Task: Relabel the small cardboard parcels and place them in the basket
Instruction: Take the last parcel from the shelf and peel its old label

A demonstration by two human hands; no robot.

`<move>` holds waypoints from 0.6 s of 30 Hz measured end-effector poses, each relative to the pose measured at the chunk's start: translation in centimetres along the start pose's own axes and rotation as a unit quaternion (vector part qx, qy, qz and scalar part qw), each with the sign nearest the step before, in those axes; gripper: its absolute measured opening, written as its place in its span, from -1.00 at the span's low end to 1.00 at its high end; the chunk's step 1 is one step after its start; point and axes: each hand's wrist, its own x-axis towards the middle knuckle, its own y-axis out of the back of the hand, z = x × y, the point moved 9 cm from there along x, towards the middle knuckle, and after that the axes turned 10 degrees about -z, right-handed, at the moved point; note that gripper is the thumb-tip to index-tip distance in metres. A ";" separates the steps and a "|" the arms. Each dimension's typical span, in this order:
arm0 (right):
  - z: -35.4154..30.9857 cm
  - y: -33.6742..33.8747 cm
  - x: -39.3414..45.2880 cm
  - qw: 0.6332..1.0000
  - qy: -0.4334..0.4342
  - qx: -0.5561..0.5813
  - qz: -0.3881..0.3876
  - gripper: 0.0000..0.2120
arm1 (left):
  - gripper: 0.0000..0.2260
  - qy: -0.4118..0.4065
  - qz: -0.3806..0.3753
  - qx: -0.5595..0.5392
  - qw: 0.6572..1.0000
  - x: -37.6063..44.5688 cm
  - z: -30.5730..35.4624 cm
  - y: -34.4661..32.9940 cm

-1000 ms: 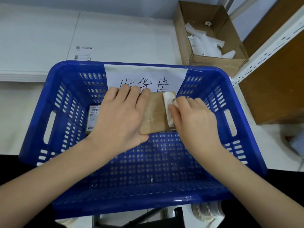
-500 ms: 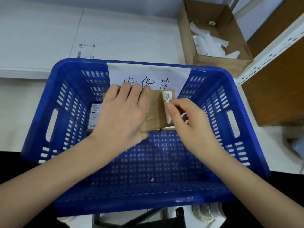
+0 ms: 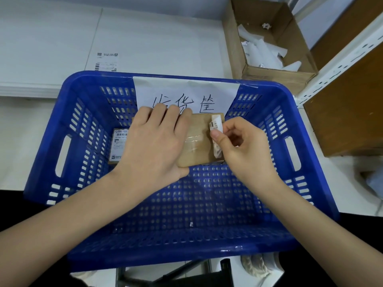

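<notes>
A small brown cardboard parcel (image 3: 198, 141) is held over the far middle of the blue basket (image 3: 275, 88). My left hand (image 3: 153, 146) lies across its left half, fingers reaching its far edge and thumb at its near edge, gripping it. My right hand (image 3: 246, 150) pinches a white printed label (image 3: 215, 126) between thumb and forefinger; the label is curled up off the parcel's right edge and still stuck along it. A second parcel (image 3: 118, 146) with a white label lies on the basket floor at the left, partly hidden by my left hand.
A white paper sign (image 3: 186, 92) with handwriting is taped to the basket's far wall. An open cardboard box (image 3: 238, 48) with several white paper scraps stands at the back right. A label sheet (image 3: 106, 62) lies on the white table. A white metal shelf upright (image 3: 342, 50) runs along the right.
My right hand went from flat fingers pressing on the label's edge to a pinch, and has lifted the label farther off the parcel. My left hand stays on the parcel.
</notes>
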 end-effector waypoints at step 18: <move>1.4 0.2 0.0 0.890 -0.037 0.424 -0.160 -0.38 | -0.14 -0.082 -0.003 -0.171 0.982 0.6 -1.3 0.7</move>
